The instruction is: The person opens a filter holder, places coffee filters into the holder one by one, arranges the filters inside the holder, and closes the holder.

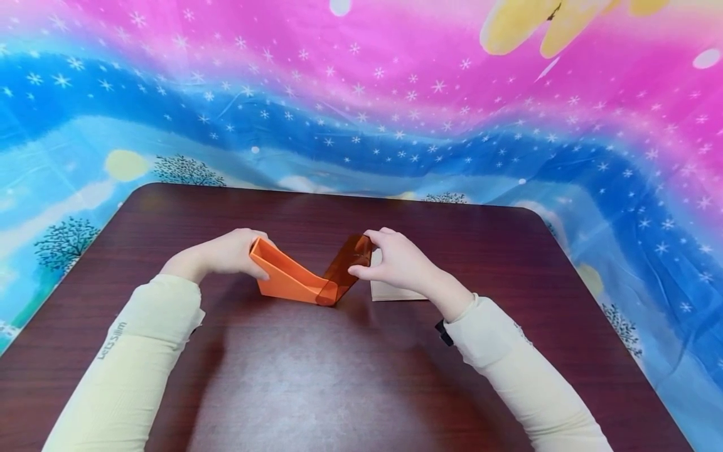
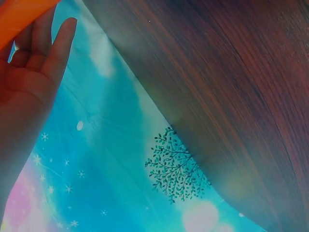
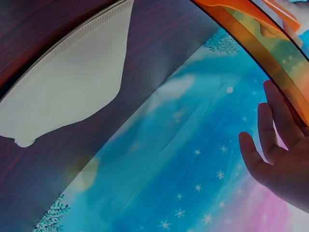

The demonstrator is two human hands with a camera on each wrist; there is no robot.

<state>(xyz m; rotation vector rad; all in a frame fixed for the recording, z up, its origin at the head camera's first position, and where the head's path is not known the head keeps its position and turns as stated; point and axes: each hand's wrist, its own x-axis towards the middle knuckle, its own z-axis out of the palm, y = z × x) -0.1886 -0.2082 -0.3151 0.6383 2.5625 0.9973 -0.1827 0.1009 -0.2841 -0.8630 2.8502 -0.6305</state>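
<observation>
Gripping the orange wedge-shaped plastic box [image 1: 288, 282] firmly in the left hand [image 1: 228, 251], toward the far edge of the dark wood-grained surface [image 1: 350, 389], should let the right hand [image 1: 403, 260], pinching its translucent brown cover [image 1: 349, 260], swing gently, clear of the cream paper filters [image 3: 72, 82].

Snowflake-printed pink and blue cloth [image 1: 361, 113] surrounds a glossy dark wood table [image 1: 316, 376]

From head, looks down and forward over table [image 1: 294, 389] toward cloth [image 1: 361, 113] at 12 o'clock. From left wrist, peers close past left hand [image 2: 31, 82] at 10 o'clock. From right wrist, also near, shares paper [image 3: 72, 82] at 10 and case [image 3: 260, 46] at 2 with head.
</observation>
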